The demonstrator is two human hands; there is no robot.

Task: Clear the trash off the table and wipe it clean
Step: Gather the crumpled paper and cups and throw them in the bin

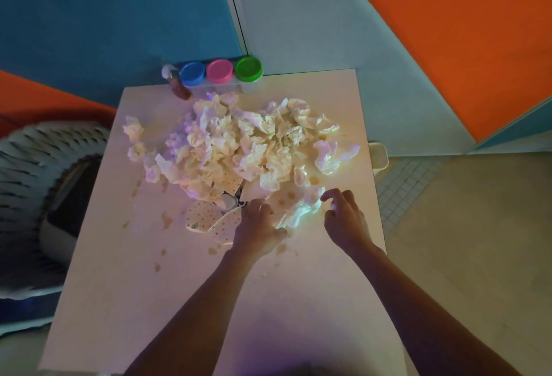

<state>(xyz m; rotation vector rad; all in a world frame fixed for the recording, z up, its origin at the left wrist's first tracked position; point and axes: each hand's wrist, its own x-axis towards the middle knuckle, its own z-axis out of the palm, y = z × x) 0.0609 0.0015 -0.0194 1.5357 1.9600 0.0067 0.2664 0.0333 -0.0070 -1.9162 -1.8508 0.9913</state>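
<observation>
- Head view shows the near part of the table (149, 301) bare of paper but marked with brownish spots, so the wiping looks not yet begun.
- The left hand (258, 232) lies fingers-down on the near end of a crumpled tissue (298, 214); its fingertips are hidden, so whether it grips or only presses cannot be told.
- The right hand (343, 217) hovers just beside that tissue, toward the table's right edge, fingers loosely curled and holding nothing that shows.
- Just left of the left hand lie dotted paper pieces (206, 219), with a small dark-and-white item at the foot of the heap too jumbled to name.
- The big heap of crumpled tissues (239, 142) covers the table's middle and far half, a few strays toward the left and right edges; by this, clearing has barely started.
- At the far edge stand three tubs with blue, pink and green lids (220, 72) and a small brown bottle (179, 87).
- A pale bin (378, 154) peeks out past the right edge, mostly cut off by the table.
- No wiping cloth can be made out; dim, tinted light blurs the stains under the heap.
</observation>
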